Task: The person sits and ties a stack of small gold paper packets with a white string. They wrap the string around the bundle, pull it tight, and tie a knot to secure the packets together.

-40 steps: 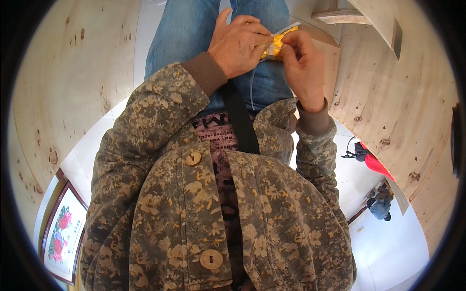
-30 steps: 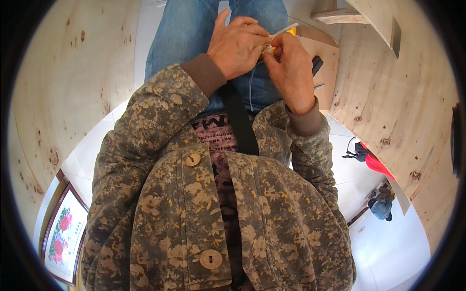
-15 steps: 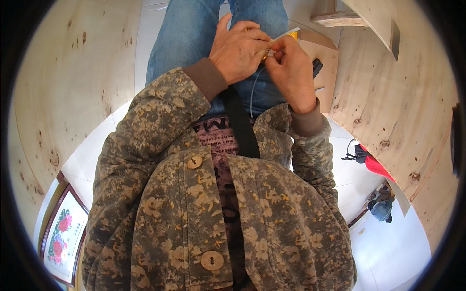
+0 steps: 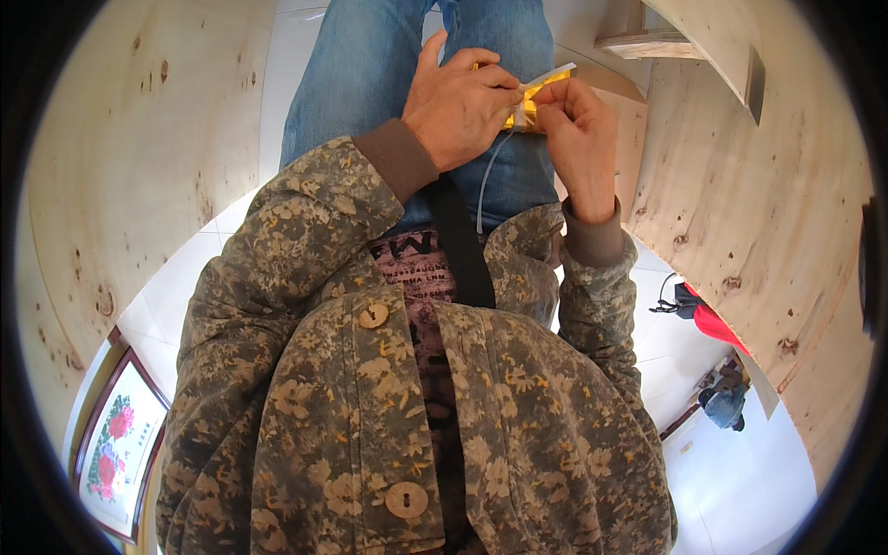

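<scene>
Camouflage jacket (image 4: 416,416) with 2 wooden buttons fills the near view, hiding most of the lap. Beyond it, over blue jeans (image 4: 407,65), the left hand (image 4: 458,106) and right hand (image 4: 578,139) pinch a small yellow packet (image 4: 518,109) between closed fingers; its shape is mostly covered, a thin white cord (image 4: 488,180) dangling beneath

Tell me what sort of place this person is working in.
Probably a home room under fit-out or a small woodworking space. Large bare plywood panels stand on both sides over a white tiled floor, a framed flower picture leans low at the left, and a red tool lies on the floor.
</scene>
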Action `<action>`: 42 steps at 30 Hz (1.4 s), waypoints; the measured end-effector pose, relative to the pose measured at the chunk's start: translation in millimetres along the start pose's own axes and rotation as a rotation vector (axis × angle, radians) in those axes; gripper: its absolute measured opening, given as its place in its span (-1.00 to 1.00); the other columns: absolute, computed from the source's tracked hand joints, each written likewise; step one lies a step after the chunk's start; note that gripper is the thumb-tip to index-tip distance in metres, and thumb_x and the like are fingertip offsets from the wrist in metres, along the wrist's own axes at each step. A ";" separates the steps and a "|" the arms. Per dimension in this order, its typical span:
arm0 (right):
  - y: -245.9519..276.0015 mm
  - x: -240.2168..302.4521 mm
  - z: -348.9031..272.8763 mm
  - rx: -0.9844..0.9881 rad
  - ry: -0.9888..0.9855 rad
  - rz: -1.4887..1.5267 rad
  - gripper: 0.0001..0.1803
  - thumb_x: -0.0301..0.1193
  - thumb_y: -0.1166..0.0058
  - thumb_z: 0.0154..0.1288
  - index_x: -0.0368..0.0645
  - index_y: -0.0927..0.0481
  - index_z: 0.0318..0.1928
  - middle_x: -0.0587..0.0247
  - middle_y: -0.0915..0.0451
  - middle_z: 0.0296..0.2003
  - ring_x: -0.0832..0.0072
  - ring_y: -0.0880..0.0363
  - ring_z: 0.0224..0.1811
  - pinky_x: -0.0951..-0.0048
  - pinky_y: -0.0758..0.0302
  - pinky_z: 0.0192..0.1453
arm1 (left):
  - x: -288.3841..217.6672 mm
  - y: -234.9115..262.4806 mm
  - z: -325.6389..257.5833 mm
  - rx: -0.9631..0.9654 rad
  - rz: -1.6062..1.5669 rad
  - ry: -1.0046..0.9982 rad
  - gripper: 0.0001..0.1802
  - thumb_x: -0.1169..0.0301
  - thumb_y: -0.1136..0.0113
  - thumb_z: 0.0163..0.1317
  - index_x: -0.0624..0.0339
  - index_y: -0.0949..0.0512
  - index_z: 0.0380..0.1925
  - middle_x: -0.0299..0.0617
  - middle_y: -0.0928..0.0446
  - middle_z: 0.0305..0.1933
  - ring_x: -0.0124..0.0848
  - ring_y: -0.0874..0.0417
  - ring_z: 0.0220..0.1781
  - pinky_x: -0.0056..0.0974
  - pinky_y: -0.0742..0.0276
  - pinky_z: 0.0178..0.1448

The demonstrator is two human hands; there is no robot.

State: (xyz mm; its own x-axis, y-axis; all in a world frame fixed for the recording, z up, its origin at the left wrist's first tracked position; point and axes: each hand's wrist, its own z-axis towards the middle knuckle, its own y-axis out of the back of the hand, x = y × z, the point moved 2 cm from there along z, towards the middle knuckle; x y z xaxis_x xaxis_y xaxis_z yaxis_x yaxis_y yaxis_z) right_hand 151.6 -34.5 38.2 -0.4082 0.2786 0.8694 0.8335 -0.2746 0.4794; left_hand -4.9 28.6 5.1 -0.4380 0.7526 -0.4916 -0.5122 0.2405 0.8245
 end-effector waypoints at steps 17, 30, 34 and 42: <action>-21.4 7.4 38.2 -0.104 -0.252 0.441 -0.91 -0.63 -0.06 0.29 -0.33 -0.59 -0.21 0.19 -0.65 -0.42 0.62 -0.58 -0.53 0.59 -0.55 -0.46 | -2.3 1.9 1.3 -0.041 0.086 -0.081 -0.82 0.28 -0.27 0.27 -0.12 -0.77 -0.17 -0.43 -0.68 0.01 -0.35 -0.46 0.31 0.27 0.10 0.55; -24.3 -0.8 45.5 -0.061 -0.208 0.341 -0.88 -0.62 -0.09 0.24 -0.33 -0.63 -0.22 0.18 -0.69 -0.45 0.63 -0.57 -0.54 0.55 -0.53 -0.53 | 1.7 1.0 1.0 -0.172 -0.005 -0.087 -0.85 0.25 -0.34 0.17 -0.10 -0.79 -0.27 -0.45 -0.71 -0.09 -0.33 -0.52 0.25 0.27 0.05 0.53; -26.0 -1.3 46.0 -0.095 -0.142 0.362 -0.89 -0.62 -0.10 0.24 -0.32 -0.64 -0.23 0.16 -0.69 -0.44 0.62 -0.59 -0.54 0.56 -0.54 -0.51 | 6.5 -2.2 6.2 -0.166 -0.148 0.051 -0.88 0.29 -0.31 0.14 -0.06 -0.79 -0.36 -0.42 -0.72 -0.14 -0.28 -0.55 0.23 0.27 0.06 0.52; -32.2 -1.7 38.8 -0.102 -0.047 0.485 -0.92 -0.63 -0.17 0.25 -0.33 -0.66 -0.24 0.19 -0.71 -0.41 0.62 -0.62 -0.46 0.60 -0.55 -0.41 | 6.7 -5.3 9.9 -0.228 -0.215 0.019 -0.87 0.30 -0.26 0.13 -0.02 -0.76 -0.45 -0.42 -0.72 -0.17 -0.29 -0.55 0.22 0.29 0.05 0.48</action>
State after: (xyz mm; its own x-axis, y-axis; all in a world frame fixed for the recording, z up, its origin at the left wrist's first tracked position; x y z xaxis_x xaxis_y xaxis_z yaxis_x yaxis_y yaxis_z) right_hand 139.9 9.5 16.7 0.0371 0.1372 0.9899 0.8818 -0.4706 0.0322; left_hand 2.2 38.5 0.2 -0.3149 0.6872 -0.6547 -0.7461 0.2471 0.6183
